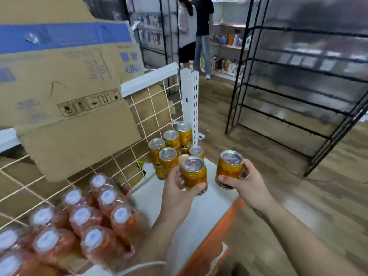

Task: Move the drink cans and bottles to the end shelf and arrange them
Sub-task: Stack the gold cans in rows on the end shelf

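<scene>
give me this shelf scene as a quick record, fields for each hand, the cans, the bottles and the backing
left hand: grips one orange can
right hand: grips another orange can
stacked cans: two layers at the shelf's far end
bottles: orange, white caps, shrink-wrapped, near left
shelf: white top, orange front edge
backing: wire grid, cardboard box behind it

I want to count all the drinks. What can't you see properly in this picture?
- Head view: the bottles are motion-blurred, so no labels can be read, and the left and bottom edges cut some off.
- Stacked cans: front ones and the left hand with its can hide the rest, so no sure count.
- Right hand covers part of its can's label.
</scene>
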Available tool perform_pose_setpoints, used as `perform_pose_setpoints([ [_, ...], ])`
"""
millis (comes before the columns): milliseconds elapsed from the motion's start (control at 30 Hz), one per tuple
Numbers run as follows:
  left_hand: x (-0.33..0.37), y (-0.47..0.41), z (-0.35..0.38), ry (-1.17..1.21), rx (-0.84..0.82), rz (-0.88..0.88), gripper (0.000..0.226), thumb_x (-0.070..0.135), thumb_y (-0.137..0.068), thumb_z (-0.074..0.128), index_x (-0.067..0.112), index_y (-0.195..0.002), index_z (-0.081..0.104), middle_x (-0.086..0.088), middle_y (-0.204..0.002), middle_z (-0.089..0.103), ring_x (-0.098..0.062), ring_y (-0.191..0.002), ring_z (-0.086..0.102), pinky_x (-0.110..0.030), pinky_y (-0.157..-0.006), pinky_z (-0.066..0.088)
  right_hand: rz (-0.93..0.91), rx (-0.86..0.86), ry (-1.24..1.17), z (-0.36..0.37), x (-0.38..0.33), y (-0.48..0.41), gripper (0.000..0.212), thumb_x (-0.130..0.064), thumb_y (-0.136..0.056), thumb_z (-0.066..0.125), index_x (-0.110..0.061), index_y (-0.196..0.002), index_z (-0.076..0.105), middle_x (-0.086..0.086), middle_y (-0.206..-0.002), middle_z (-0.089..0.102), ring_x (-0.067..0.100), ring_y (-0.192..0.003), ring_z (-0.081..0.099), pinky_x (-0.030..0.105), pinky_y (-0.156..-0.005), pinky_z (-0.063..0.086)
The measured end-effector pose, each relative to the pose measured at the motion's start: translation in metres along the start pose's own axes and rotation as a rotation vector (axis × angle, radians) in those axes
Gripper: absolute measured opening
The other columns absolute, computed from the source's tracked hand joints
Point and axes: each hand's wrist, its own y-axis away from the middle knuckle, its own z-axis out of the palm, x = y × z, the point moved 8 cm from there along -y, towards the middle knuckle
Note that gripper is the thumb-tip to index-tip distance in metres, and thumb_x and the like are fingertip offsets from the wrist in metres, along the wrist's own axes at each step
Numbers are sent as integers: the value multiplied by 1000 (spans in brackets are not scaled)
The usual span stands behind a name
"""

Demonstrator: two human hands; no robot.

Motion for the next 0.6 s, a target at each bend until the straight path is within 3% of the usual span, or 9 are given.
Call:
perform_pose_setpoints([
  [67, -6, -20, 11, -7, 88, 29, 71, -3, -72, 89, 21, -132, 59, 8, -127, 70, 0, -114, 66, -14, -89, 51, -9, -82, 6, 7, 3, -47, 61, 0, -67, 92, -17, -118, 63, -4, -103, 75, 4, -92, 70, 18, -77, 52],
  [167, -15, -37, 30, 4, 277, 19, 77, 0, -73, 89, 19, -140, 55, 2, -133, 66, -2, -117, 65, -17, -93, 53, -9, -223, 20, 22, 15, -114, 59, 4, -68, 89, -25, -111, 64, -9, -97, 76, 5, -90, 71, 17, -71, 54],
  [233, -15, -43, 41, -68, 419, 49, 76, 6, -74, 91, 23, -140, 57, 1, -137, 63, -6, -123, 62, -22, -101, 51, -15, -323, 27, 35, 18, -147, 59, 9, -68, 87, -29, -106, 64, -12, -95, 77, 10, -92, 72, 26, -77, 59],
  [333, -21, -47, 53, -85, 583, 43, 69, 4, -79, 86, 19, -140, 58, 4, -136, 66, -6, -123, 63, -14, -99, 49, -31, -466, 35, 55, 20, -180, 60, 7, -67, 87, -26, -113, 66, -6, -105, 77, 16, -101, 73, 41, -91, 58],
  [433, -25, -48, 57, -94, 731, 11, 69, 11, -81, 87, 27, -141, 58, 12, -135, 67, -4, -122, 63, -14, -94, 52, -45, -581, 49, 74, 19, -194, 65, -12, -62, 91, -31, -120, 67, -2, -115, 76, 21, -109, 72, 50, -97, 56],
  [600, -33, -49, 59, -106, 940, -43, 52, 11, -84, 84, 32, -122, 57, 20, -115, 70, -2, -107, 67, -23, -89, 55, -50, -686, 82, 95, 31, -202, 67, -17, -61, 90, -33, -121, 65, -8, -116, 74, 17, -110, 69, 51, -99, 55],
])
